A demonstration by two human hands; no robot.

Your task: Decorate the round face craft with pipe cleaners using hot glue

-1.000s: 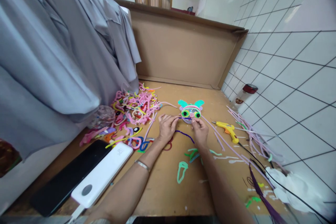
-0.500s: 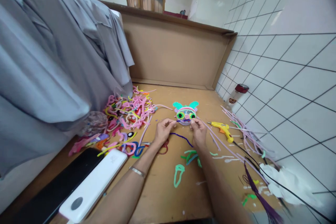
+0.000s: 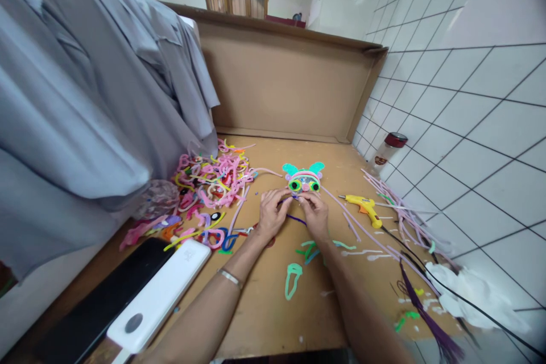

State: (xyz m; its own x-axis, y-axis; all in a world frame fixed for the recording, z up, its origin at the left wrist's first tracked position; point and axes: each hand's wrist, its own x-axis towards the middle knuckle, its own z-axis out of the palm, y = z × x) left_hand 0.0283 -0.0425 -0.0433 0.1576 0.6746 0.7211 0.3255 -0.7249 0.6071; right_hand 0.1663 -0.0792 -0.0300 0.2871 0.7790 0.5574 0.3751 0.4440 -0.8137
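My left hand and my right hand are close together, fingertips pinched on a short dark blue pipe cleaner. Only a little of it shows between the fingers. Just beyond them stands an animal face with green ears, a pink band, yellow-green ringed black eyes and a pink nose; my fingers cover its lower edge. A longer blue pipe cleaner lies on the table under my hands. Nearer to me are a green pipe cleaner loop and several green and blue pieces.
At left lies a heap of pink and yellow pipe cleaners, with a white power bank and a black phone-like slab nearer. A yellow glue gun, its cord, lilac pipe cleaners and a red-lidded jar are on the right.
My hands have drawn together, so less of the short blue pipe cleaner shows between them. The view has shifted slightly.
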